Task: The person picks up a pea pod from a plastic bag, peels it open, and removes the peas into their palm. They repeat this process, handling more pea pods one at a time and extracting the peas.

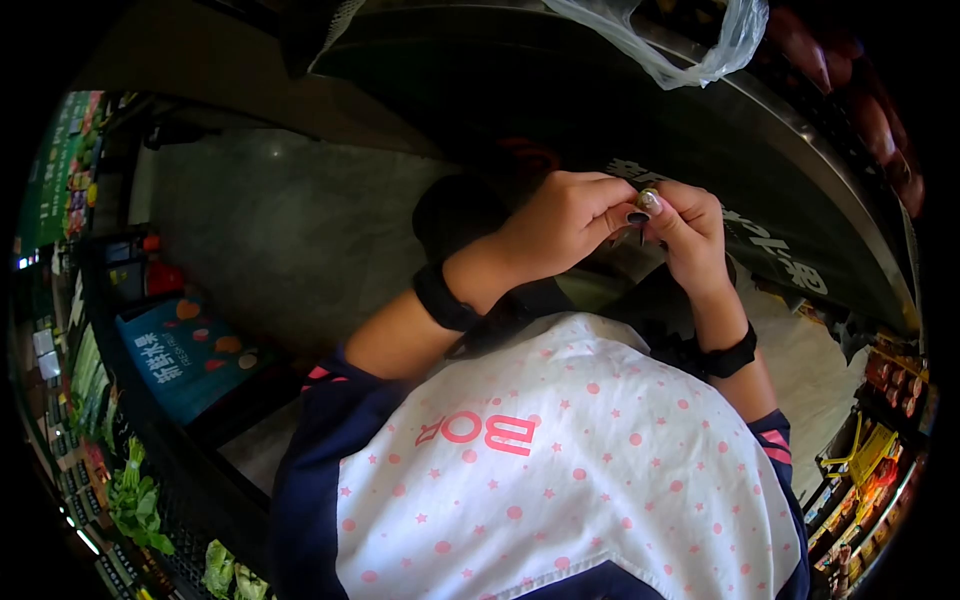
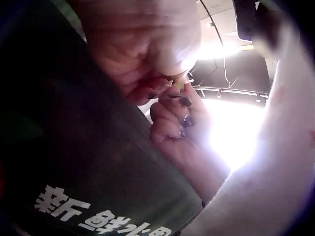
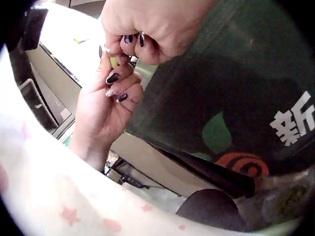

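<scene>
Well to the left of your left hand, and lower in the head view, a bunch of leafy greens (image 1: 138,495) sits among produce. Between it and your hand, nearer to the greens, is a blue sign (image 1: 190,345) with fruit pictures. Your left hand (image 1: 570,225) reaches forward over your apron (image 1: 580,490), its thumb and fingers curled in and pinching a small yellow-green piece (image 3: 114,61). That piece lies right between the fingertips of both hands, mostly covered; what it is, you cannot tell from these views. Just beside it on the right, your right hand (image 1: 692,235) meets the left, fingertips also pinching it. Beyond both hands stands a dark green panel (image 3: 211,83) with white characters, and past your right hand a clear plastic bag (image 1: 690,60) hangs near its rim. Well to the right, nearer your body, are packaged goods (image 1: 875,470).

What could go wrong: with so little to hold, the piece could slip from your fingertips and fall towards the floor (image 1: 290,230). Pulling unevenly might tear it, and pressing with your long nails could nick or crush it if it is soft.
</scene>
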`<state>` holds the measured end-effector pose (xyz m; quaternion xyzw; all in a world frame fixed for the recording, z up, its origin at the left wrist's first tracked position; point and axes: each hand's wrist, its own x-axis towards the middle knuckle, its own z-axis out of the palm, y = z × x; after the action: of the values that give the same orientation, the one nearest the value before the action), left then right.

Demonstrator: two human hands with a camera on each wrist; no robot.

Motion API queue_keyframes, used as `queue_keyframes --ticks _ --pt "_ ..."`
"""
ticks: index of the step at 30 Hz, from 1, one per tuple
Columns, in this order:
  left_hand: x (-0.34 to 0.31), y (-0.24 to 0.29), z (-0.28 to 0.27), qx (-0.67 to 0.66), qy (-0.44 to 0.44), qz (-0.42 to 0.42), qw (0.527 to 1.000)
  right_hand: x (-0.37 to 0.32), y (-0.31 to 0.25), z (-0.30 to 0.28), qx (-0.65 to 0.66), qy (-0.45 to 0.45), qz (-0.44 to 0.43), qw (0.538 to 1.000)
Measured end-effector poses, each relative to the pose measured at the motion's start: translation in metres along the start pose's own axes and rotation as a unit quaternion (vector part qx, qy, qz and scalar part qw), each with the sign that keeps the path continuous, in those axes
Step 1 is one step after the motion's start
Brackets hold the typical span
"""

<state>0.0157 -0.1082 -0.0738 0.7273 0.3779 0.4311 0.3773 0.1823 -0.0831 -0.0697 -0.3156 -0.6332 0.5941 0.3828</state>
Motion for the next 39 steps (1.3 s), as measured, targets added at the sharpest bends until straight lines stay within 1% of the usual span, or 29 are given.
queue_keyframes --ticks 2,3,4,5,6,8,9,11,12,15,17,18,20,21,23,24,26,27,28,29,30,31,32,33,34,35,36,38,39 --pt "0.001 0.002 -0.002 -0.095 -0.019 -0.033 0.995 0.002 -0.005 -0.003 -0.014 -0.038 0.001 0.999" --pt "0.001 -0.001 -0.002 -0.095 -0.019 -0.033 0.995 0.002 -0.005 -0.003 -0.014 -0.037 0.001 0.999" --pt "-0.001 -0.005 -0.002 -0.183 -0.057 -0.062 0.979 0.003 -0.006 -0.003 0.000 -0.062 0.001 0.998" --pt "-0.001 -0.007 -0.003 -0.269 -0.094 -0.092 0.954 0.003 -0.006 -0.004 0.014 -0.086 0.001 0.996" --pt "0.002 -0.007 -0.007 -0.269 -0.094 -0.092 0.954 0.002 -0.005 -0.003 0.014 -0.086 0.001 0.996" --pt "0.007 -0.004 -0.015 -0.250 -0.165 -0.144 0.943 0.002 -0.003 -0.003 0.033 -0.111 0.011 0.993" --pt "0.007 -0.005 -0.015 -0.250 -0.164 -0.144 0.943 0.001 -0.003 -0.003 0.034 -0.112 0.011 0.993" --pt "0.008 -0.005 -0.015 -0.329 -0.162 -0.170 0.915 -0.001 -0.004 -0.003 0.071 -0.108 0.053 0.990" --pt "0.009 -0.007 -0.015 -0.329 -0.162 -0.170 0.915 -0.001 -0.003 -0.004 0.071 -0.109 0.053 0.990" --pt "0.006 -0.011 -0.012 -0.366 -0.169 -0.186 0.896 -0.002 0.002 -0.003 0.093 -0.105 0.058 0.988" --pt "0.005 -0.016 -0.007 -0.418 -0.133 -0.195 0.877 -0.003 0.006 -0.001 0.155 -0.070 0.072 0.983" --pt "0.004 -0.019 -0.003 -0.418 -0.133 -0.195 0.877 -0.004 0.006 0.001 0.155 -0.071 0.072 0.983" --pt "0.004 -0.023 0.004 -0.426 -0.042 -0.179 0.886 -0.004 0.005 0.006 0.228 0.000 0.114 0.967" --pt "0.004 -0.023 0.005 -0.426 -0.042 -0.179 0.886 -0.004 0.007 0.006 0.228 -0.001 0.114 0.967" --pt "0.004 -0.024 0.007 -0.414 0.047 -0.179 0.891 -0.004 0.014 0.007 0.231 0.031 0.098 0.968" --pt "0.005 -0.024 0.006 -0.414 0.047 -0.179 0.891 -0.004 0.017 0.006 0.231 0.030 0.098 0.967" --pt "0.007 -0.024 0.004 -0.414 0.127 -0.161 0.887 -0.005 0.021 0.005 0.298 0.028 0.109 0.948" --pt "0.007 -0.025 -0.001 -0.409 0.122 -0.163 0.889 -0.005 0.022 0.005 0.299 0.028 0.109 0.948" --pt "0.007 -0.025 -0.003 -0.409 0.121 -0.163 0.889 -0.004 0.022 0.005 0.331 0.033 0.127 0.935" --pt "0.007 -0.024 -0.005 -0.363 0.125 -0.157 0.910 -0.003 0.023 0.004 0.362 0.038 0.146 0.920" --pt "0.007 -0.024 -0.005 -0.316 0.129 -0.150 0.928 -0.002 0.028 0.002 0.362 0.038 0.146 0.920" --pt "0.006 -0.023 -0.004 -0.283 0.134 -0.154 0.937 0.000 0.036 0.001 0.397 0.086 0.223 0.886" --pt "0.007 -0.021 -0.004 -0.283 0.133 -0.154 0.937 0.001 0.042 0.000 0.428 0.133 0.297 0.843" --pt "0.008 -0.018 -0.003 -0.134 0.121 -0.085 0.980 0.003 0.044 0.001 0.429 0.134 0.297 0.843" --pt "0.009 -0.015 -0.002 0.018 0.104 -0.013 0.994 0.006 0.046 0.005 0.453 0.154 0.328 0.814" --pt "0.011 -0.012 0.002 0.065 0.096 -0.020 0.993 0.008 0.046 0.008 0.477 0.173 0.358 0.784" --pt "0.012 -0.013 0.005 0.066 0.095 -0.021 0.993 0.009 0.043 0.012 0.478 0.173 0.358 0.783" --pt "0.012 -0.015 0.009 0.192 0.066 0.008 0.979 0.009 0.036 0.020 0.494 0.179 0.347 0.777" --pt "0.012 -0.015 0.009 0.227 0.066 0.013 0.971 0.010 0.039 0.022 0.534 0.164 0.320 0.765"
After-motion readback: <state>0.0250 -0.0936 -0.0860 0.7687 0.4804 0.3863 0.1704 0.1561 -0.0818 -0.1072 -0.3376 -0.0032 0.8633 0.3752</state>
